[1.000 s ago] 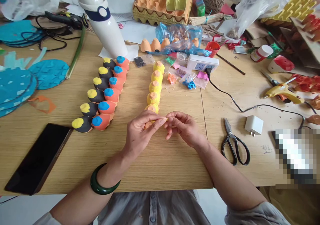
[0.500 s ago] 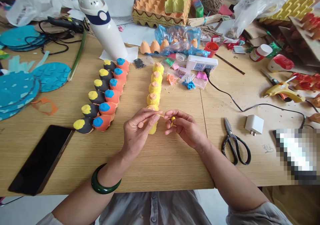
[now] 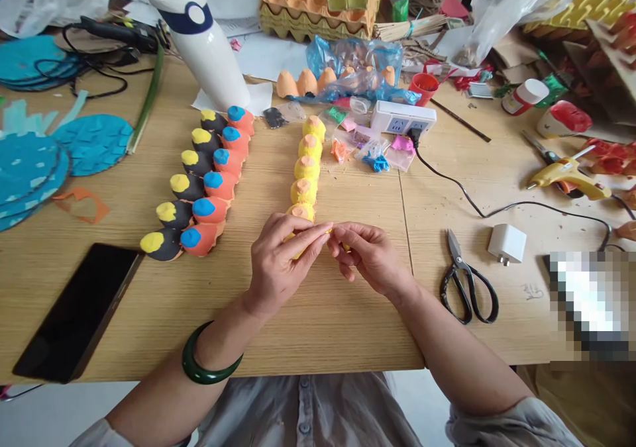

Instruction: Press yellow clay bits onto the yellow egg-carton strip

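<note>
My left hand (image 3: 282,256) and my right hand (image 3: 371,256) meet fingertip to fingertip above the table. Both pinch a small bit of yellow modelling clay (image 3: 328,230), mostly hidden by the fingers. Just behind my left hand stands a strip of egg-carton cups (image 3: 304,167) coated in yellow, with bare orange tips; its near end is covered by that hand. To the left lie a black cup strip (image 3: 175,214) with yellow tips and an orange-red cup strip (image 3: 211,210) with blue tips, side by side.
A phone (image 3: 77,311) lies front left, scissors (image 3: 462,275) and a white charger (image 3: 507,243) on the right. Behind are a white bottle (image 3: 211,56), a power strip (image 3: 402,117) with a trailing cord, clay packets (image 3: 376,162), a glue gun (image 3: 566,175) and stacked egg trays (image 3: 318,23).
My hands have come together, their fingertips now meeting. The thin yellow strand stretched between them no longer shows; only a small yellow bit is visible. The view has shifted slightly.
</note>
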A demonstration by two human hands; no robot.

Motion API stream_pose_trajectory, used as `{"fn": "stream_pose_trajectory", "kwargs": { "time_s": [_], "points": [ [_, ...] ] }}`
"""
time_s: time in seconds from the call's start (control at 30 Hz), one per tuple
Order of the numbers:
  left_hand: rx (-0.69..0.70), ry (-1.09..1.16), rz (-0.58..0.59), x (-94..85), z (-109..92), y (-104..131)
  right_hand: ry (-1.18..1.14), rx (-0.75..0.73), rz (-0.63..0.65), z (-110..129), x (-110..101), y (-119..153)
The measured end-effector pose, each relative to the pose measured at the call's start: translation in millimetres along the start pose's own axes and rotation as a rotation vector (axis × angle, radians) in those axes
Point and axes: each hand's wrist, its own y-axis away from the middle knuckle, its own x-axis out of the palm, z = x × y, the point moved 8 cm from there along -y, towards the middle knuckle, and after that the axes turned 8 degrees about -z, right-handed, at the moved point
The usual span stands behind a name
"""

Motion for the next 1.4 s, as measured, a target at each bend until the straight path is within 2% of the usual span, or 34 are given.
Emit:
{"fn": "stream_pose_trajectory", "kwargs": {
  "time_s": [0.2, 0.33, 0.43, 0.53, 0.6, 0.67, 0.77, 0.83, 1.1, 1.23, 1.33, 1.4],
  "points": [
    [0.062, -0.079, 0.077, 7.1, -4, 6, 0.056, -0.021, -0.017, -2, -1, -1],
    [0.037, -0.033, 0.107, 6.2, -4, 3, 0.066, -0.034, -0.059, -3, -6, -3],
    [-0.13, -0.04, 0.059, -5.3, 18, -3, 0.087, -0.052, -0.108, -1, -11, -4],
    [-0.4, -0.101, 0.015, -19.2, 55, -4, 0.149, -0.077, -0.147, 0, -13, -5],
    [-0.544, -0.148, 0.078, -19.7, 72, 1, 0.205, -0.076, -0.154, -1, -14, -6],
    [-0.638, -0.202, 0.199, -13.7, 80, 9, 0.257, -0.068, -0.148, -4, -13, -7],
    [-0.694, -0.282, 0.352, -4.6, 81, 20, 0.29, -0.07, -0.142, -6, -12, -7],
    [-0.715, -0.28, 0.388, -1.9, 83, 25, 0.282, -0.073, -0.146, -6, -12, -7],
    [-0.847, 0.08, 0.215, -1.7, 108, 38, 0.294, -0.074, -0.14, -9, -11, -8],
    [-0.978, 0.402, 0.083, 3.5, 106, 37, 0.297, -0.082, -0.134, -9, -10, -6],
    [-1.096, 0.593, 0.036, 9.9, 99, 37, 0.287, -0.073, -0.111, -7, -6, -4],
    [-1.128, 0.668, 0.017, 13.4, 94, 35, 0.276, -0.055, -0.082, -6, -3, -3]
  ]
}}
